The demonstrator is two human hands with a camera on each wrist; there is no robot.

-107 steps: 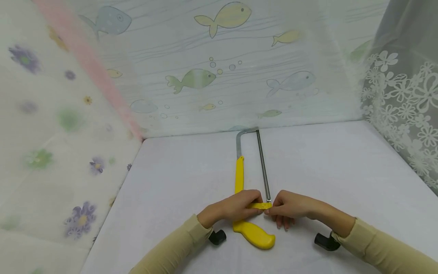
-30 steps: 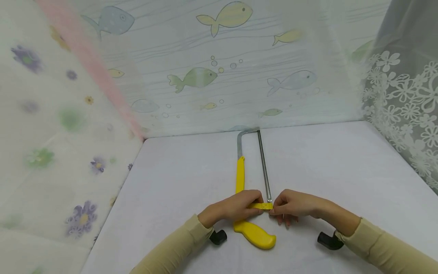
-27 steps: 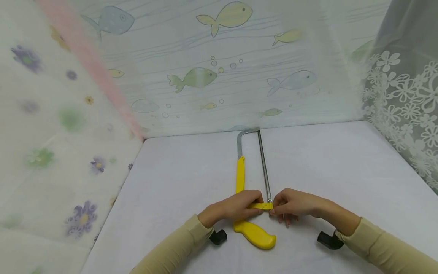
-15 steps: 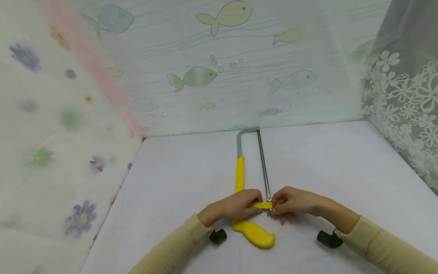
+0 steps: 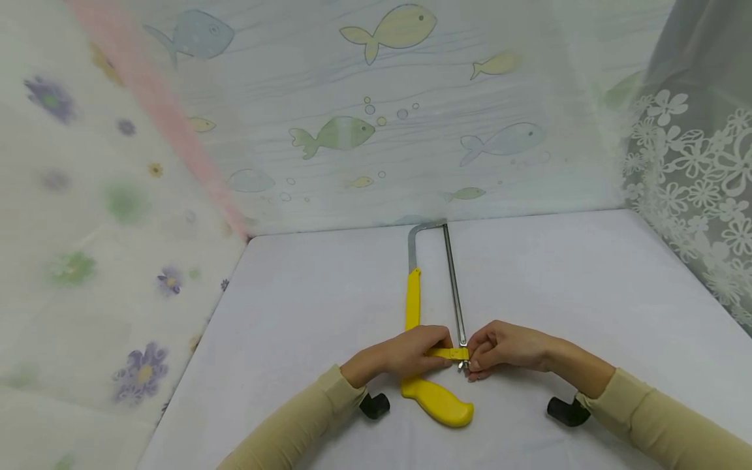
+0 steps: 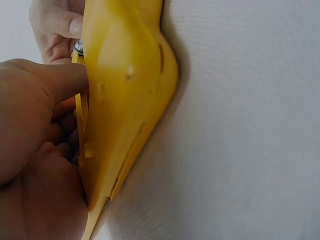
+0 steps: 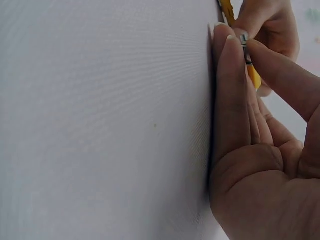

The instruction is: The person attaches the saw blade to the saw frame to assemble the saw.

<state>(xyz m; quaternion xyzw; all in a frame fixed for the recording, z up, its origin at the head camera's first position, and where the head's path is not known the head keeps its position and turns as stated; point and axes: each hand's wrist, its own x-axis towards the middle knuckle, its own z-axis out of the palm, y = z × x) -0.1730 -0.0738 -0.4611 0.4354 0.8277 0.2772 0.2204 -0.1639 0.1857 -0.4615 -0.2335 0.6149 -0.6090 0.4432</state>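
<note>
A yellow-handled hacksaw (image 5: 438, 402) lies flat on the white surface, its blade (image 5: 452, 281) to the right of the frame. My left hand (image 5: 405, 351) holds the yellow frame just ahead of the handle, thumb and fingers around the crosspiece (image 5: 451, 353). At the near end of the blade, my right hand (image 5: 512, 346) has thumb and finger at a small metal wing nut (image 5: 463, 366) below that crosspiece. The right wrist view shows the fingertips pinching this metal piece (image 7: 244, 40). In the left wrist view the yellow handle (image 6: 125, 90) hides part of both hands.
A white cloth (image 5: 305, 287) covers the table. Behind stands a fish-printed curtain (image 5: 411, 117), which the saw's far end nearly reaches. Floral fabric (image 5: 117, 261) hangs at left and a lace-patterned curtain (image 5: 699, 150) at right. Black wrist cameras (image 5: 375, 407) sit under both wrists.
The right fingers have shifted and turned at the crosspiece's end, and the wing nut, hidden before, now shows below it. The left hand and the hacksaw have stayed in place.
</note>
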